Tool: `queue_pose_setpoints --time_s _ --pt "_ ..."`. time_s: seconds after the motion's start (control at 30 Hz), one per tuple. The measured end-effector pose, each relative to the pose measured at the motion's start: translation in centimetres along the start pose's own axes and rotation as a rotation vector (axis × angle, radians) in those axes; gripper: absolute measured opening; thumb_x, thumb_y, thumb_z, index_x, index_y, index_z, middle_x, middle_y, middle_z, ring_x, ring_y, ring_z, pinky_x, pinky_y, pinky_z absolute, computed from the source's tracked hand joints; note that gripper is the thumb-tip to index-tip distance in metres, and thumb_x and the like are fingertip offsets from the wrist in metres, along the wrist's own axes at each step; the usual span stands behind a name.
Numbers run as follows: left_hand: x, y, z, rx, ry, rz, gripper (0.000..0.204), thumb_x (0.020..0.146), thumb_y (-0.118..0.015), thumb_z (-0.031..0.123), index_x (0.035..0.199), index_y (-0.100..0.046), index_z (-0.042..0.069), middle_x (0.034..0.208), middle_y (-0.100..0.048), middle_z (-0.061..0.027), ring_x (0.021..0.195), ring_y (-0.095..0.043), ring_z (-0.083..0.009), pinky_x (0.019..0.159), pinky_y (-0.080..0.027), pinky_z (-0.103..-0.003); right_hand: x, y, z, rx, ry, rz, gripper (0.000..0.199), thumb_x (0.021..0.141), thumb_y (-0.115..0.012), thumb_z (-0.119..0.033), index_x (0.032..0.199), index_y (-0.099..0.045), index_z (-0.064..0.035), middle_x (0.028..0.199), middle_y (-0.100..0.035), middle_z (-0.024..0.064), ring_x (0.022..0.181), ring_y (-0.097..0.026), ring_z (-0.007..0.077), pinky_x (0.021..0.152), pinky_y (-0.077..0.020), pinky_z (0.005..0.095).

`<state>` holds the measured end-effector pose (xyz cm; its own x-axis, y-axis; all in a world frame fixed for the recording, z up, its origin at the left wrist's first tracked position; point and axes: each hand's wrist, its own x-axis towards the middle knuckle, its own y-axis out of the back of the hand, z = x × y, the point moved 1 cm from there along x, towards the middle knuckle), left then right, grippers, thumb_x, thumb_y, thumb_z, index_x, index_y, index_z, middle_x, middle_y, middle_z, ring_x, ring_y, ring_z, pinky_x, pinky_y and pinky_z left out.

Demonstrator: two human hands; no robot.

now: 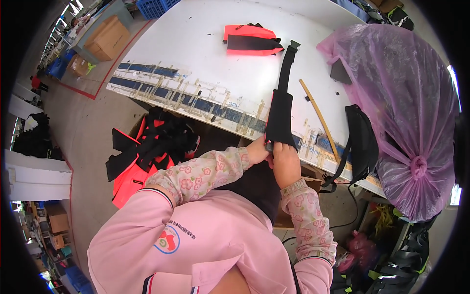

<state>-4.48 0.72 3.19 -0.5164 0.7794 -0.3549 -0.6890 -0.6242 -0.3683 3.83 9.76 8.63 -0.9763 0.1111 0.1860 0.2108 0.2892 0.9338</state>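
At the table's near edge, a black waist belt (280,116) lies lengthwise away from me, its wide padded part close to my hands. A narrow strap runs from it to a black plastic buckle (293,44) on the white tabletop (210,54). My right hand (286,162) grips the belt's near end with fingers closed over its edge. Beside it, my left hand (258,151) is closed at the same end, around a small dark part that looks like another buckle. Part of the left fingers is hidden behind the belt and the right hand.
A folded coral-and-black fabric piece (252,45) lies farther back. Right of the belt are a wooden ruler (319,115), a black pouch (363,142) and a big tied purple plastic bag (406,98). Coral and black pieces (147,152) are heaped below the table's left edge.
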Motion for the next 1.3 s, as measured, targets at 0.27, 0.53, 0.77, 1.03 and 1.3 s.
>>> queue_pose_setpoints --time_s 0.27,0.53,0.77,1.03,1.3 --pt "0.1 -0.1 -2.0 0.172 -0.026 -0.002 0.02 0.088 -0.04 -0.001 0.105 -0.05 0.0 0.08 -0.062 -0.0131 0.051 -0.06 -0.0228 0.052 -0.052 -0.033 1.4 -3.3 3.6 -0.011 0.044 -0.136 0.01 0.068 -0.061 -0.008 0.077 -0.062 -0.0041 0.068 -0.06 0.0176 0.061 -0.06 0.0345 0.053 -0.0484 0.0416" --pt "-0.2 0.4 -2.8 -0.213 0.137 0.191 0.023 0.092 -0.041 0.006 0.114 -0.049 0.004 0.097 -0.061 -0.0123 0.068 -0.064 -0.022 0.061 -0.054 -0.031 1.1 -2.4 0.9 0.394 -0.013 -0.131 0.014 0.086 -0.048 -0.013 0.085 -0.055 -0.0008 0.077 -0.059 0.0229 0.073 -0.056 0.0414 0.064 -0.0438 0.0491" --pt "0.4 1.9 -5.1 -0.153 0.163 0.177 0.022 0.092 -0.04 0.009 0.11 -0.053 0.006 0.096 -0.062 -0.0106 0.079 -0.062 -0.019 0.065 -0.054 -0.033 -0.1 -5.2 0.4 0.278 -0.069 -0.089 0.013 0.084 -0.05 -0.014 0.086 -0.059 -0.004 0.073 -0.062 0.0175 0.071 -0.061 0.0358 0.063 -0.0485 0.0451" --pt "0.7 3.1 -7.3 0.002 0.145 0.206 0.021 0.089 -0.038 0.005 0.091 -0.059 0.003 0.071 -0.059 -0.0097 0.058 -0.055 -0.0166 0.05 -0.046 -0.031 0.5 -6.4 0.3 0.177 -0.166 -0.335 0.013 0.075 -0.055 -0.012 0.085 -0.062 -0.0066 0.072 -0.063 0.0169 0.065 -0.063 0.0328 0.059 -0.0506 0.0434" --pt "0.6 3.0 -5.4 0.17 0.223 0.104 0.02 0.086 -0.038 0.001 0.085 -0.058 0.0 0.066 -0.059 -0.0109 0.06 -0.059 -0.0182 0.045 -0.044 -0.03 1.7 -9.8 2.6 0.099 -0.137 -0.263 0.022 0.081 -0.048 -0.016 0.097 -0.061 -0.0072 0.075 -0.063 0.0167 0.07 -0.063 0.0327 0.062 -0.05 0.0432"
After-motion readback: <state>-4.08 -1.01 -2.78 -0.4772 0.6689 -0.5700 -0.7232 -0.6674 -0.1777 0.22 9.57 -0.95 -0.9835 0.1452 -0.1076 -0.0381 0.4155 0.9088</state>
